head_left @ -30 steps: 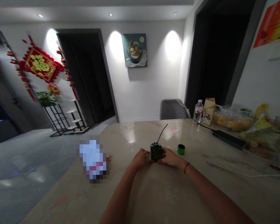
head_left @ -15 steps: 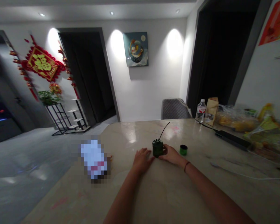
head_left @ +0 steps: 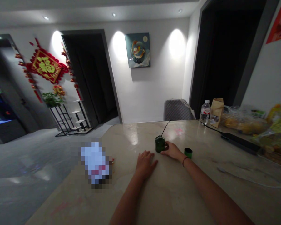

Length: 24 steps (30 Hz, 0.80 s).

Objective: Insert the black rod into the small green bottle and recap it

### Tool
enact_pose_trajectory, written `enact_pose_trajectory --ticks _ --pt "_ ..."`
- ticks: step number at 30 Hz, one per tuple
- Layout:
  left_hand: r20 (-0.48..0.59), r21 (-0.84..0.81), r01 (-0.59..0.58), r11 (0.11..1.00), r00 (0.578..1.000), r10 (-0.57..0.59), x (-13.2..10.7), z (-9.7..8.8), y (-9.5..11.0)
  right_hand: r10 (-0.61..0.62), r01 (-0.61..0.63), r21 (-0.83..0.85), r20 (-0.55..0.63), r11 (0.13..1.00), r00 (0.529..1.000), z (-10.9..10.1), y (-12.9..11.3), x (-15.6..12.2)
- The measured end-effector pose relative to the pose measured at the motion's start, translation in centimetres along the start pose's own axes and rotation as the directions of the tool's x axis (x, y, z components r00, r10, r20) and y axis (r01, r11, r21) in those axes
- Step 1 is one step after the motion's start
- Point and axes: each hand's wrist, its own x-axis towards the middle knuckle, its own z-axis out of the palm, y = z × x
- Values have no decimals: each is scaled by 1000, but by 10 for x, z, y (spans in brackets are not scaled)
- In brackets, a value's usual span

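A small dark green bottle (head_left: 160, 144) stands upright on the table with one thin black stick (head_left: 166, 127) leaning out of its neck to the right. My right hand (head_left: 173, 150) grips the bottle's right side between thumb and fingers. My left hand (head_left: 146, 162) rests palm down on the table to the near left of the bottle, fingers spread, holding nothing and apart from it. To the right of my right wrist sits a small green cup-like cap (head_left: 188, 152), its dark open side up.
The pale stone table (head_left: 173, 193) spans the foreground. A pixelated pale object (head_left: 95, 161) is at left. To the right are a white cable (head_left: 250, 180), a black power strip (head_left: 240, 143), a water bottle (head_left: 204, 112), a paper bag (head_left: 216, 113) and plastic-bagged food (head_left: 245, 122). A grey chair (head_left: 178, 110) stands behind.
My right hand and the bottle have shifted slightly farther from me. My left hand, earlier close beside the bottle, now lies farther back from it on the table.
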Motion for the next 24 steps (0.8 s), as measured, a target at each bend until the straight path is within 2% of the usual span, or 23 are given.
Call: enact_pose_trajectory --ticks 5,15,24 --pt "8 -2 9 1000 1000 -9 -1 -3 3 -3 3 29 -14 1000 1000 3 5 10" --pt "-27 1 -1 1000 1000 1 0 0 1 35 -39 -58 -73 998 997 10 1 22" --pt "-29 -19 10 1000 1000 -10 -1 -1 2 13 -13 16 1 1000 1000 14 13 37"
